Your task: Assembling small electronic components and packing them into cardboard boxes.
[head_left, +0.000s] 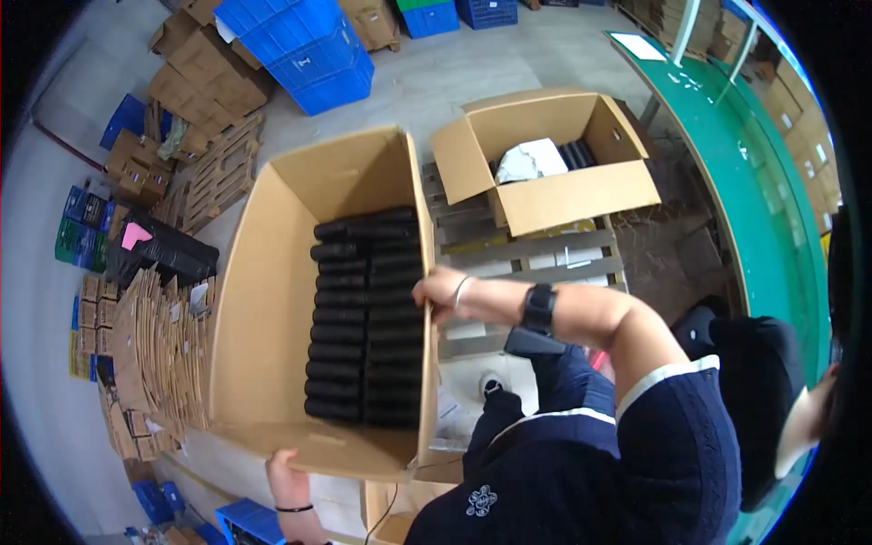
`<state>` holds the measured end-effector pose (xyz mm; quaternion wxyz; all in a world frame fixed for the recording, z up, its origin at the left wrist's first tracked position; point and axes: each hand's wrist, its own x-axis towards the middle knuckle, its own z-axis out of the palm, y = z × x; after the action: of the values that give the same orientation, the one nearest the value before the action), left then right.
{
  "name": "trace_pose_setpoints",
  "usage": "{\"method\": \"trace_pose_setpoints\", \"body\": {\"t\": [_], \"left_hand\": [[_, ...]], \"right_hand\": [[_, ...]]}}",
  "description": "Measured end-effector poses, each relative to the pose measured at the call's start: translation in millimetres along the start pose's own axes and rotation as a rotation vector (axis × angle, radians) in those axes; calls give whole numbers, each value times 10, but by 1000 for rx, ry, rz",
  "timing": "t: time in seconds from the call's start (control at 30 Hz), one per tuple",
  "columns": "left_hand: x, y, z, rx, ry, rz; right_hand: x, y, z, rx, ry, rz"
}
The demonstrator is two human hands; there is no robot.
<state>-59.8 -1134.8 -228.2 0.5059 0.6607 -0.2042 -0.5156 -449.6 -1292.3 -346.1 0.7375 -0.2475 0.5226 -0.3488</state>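
A big cardboard box (263,309) stands wide open in front of the person, and both hands have hold of it. The right hand (442,291) is curled over the right edge, about halfway along. The left hand (287,481) is bent around the near edge, a bit closer to the left corner than the right one; some of its fingers are hidden. Inside the box lie lots of black tubes (338,351) in two rows, side by side, up against the right edge. Past the far half of that edge, a smaller box (581,204) sits open on a slatted pallet (568,245). It has more black tubes inside, and a white thing (536,162) lies near its left side. A long green table (772,173) is off to the right. Tall blue crates (318,73) stand past the big box's far edge, and flat cardboard (163,345) leans in a pile beyond its left edge.
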Motion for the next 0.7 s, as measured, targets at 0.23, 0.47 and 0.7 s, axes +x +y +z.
{"method": "trace_pose_setpoints", "body": {"t": [0.23, 0.47, 0.7], "left_hand": [[49, -378, 651, -117, -252, 4], [474, -354, 953, -106, -543, -91], [446, -175, 1042, -71, -663, -351]], "right_hand": [[-568, -546, -602, -103, 318, -235], [-839, -598, -690, -203, 618, -336], [-1317, -886, -507, -315, 921, -164]]}}
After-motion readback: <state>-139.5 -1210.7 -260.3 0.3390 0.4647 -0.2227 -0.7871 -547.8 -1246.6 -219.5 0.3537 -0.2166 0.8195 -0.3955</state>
